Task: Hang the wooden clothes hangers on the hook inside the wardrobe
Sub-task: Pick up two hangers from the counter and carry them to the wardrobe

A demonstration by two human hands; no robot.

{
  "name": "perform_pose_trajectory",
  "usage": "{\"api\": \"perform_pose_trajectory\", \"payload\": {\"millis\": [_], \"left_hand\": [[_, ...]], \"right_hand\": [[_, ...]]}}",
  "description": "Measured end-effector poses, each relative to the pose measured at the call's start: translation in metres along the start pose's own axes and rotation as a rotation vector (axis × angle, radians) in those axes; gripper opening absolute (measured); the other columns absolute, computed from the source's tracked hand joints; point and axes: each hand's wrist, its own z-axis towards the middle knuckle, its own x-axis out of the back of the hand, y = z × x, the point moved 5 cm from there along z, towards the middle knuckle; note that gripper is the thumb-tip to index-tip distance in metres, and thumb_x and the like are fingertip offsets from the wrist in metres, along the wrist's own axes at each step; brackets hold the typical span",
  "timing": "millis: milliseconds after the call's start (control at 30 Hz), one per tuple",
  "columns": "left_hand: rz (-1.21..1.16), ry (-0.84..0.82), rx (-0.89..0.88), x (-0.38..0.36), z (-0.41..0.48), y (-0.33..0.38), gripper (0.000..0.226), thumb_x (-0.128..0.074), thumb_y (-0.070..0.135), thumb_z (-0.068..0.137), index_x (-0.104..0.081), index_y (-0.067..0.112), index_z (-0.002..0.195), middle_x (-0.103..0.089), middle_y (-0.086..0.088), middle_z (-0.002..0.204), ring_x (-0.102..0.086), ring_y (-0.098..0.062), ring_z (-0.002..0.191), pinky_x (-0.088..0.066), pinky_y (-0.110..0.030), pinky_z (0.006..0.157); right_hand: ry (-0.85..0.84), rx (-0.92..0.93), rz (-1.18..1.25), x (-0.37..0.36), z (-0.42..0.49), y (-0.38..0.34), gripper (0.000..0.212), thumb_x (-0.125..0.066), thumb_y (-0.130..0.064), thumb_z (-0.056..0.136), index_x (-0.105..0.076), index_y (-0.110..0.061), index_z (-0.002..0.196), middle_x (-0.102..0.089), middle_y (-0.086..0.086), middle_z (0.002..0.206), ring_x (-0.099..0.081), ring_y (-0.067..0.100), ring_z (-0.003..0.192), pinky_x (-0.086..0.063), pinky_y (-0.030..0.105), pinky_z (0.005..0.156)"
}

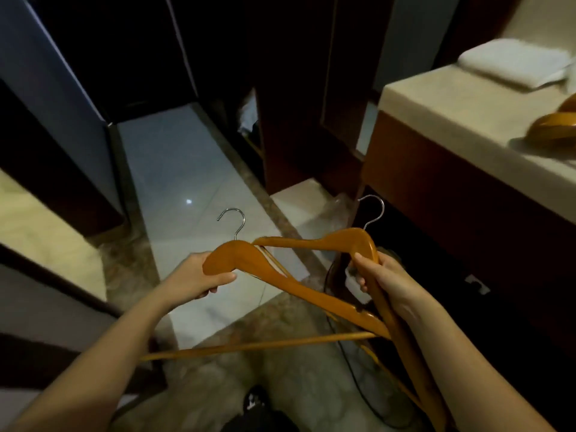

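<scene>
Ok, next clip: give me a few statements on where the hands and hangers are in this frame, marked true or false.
1. The left hand grips one wooden hanger and the right hand grips a second hanger. True.
2. Both held hangers already hang in the wardrobe. False: both are held in the hands, hooked on nothing.
3. A folded white towel lies on the counter. True.
4. No hanger lies on the counter. False: a third hanger lies at its right end.
</scene>
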Motion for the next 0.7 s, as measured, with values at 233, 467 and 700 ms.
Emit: {"api": "perform_pose_trajectory", "payload": {"millis": [233, 467, 700], "left_hand": [[-0.146, 0.068, 0.275, -0.007, -0.011, -0.099, 0.023, -0.069, 0.028, 0.082, -0.054, 0.017, 0.068, -0.051, 0.004, 0.052, -0.049, -0.009, 0.045, -0.04, -0.022, 0.048], [-0.296, 0.058, 0.471, -0.011, -0.02, -0.163, 0.036, -0.052, 0.033, 0.092, -0.055, 0.009, 0.065, -0.05, 0.003, 0.043, -0.044, -0.004, 0.033, -0.038, -0.015, 0.038], [-0.367, -0.023, 0.576, -0.014, -0.024, -0.209, 0.036, -0.048, 0.04, 0.093, -0.06, 0.008, 0.081, -0.053, -0.001, 0.058, -0.049, -0.011, 0.046, -0.041, -0.019, 0.044]], "right_hand": [[-0.016, -0.144, -0.184, -0.051, 0.046, 0.053, 0.014, -0.055, -0.029, 0.092, -0.06, -0.017, 0.087, -0.055, 0.003, 0.068, -0.054, 0.012, 0.057, -0.045, 0.022, 0.054], [-0.104, -0.265, -0.335, -0.101, 0.072, 0.084, 0.02, -0.051, -0.026, 0.094, -0.056, -0.01, 0.105, -0.053, 0.005, 0.077, -0.049, 0.013, 0.06, -0.043, 0.021, 0.051], [-0.093, -0.348, -0.494, -0.105, 0.096, 0.111, 0.022, -0.051, -0.024, 0.094, -0.053, -0.009, 0.11, -0.052, 0.009, 0.078, -0.05, 0.018, 0.058, -0.043, 0.025, 0.051]]}}
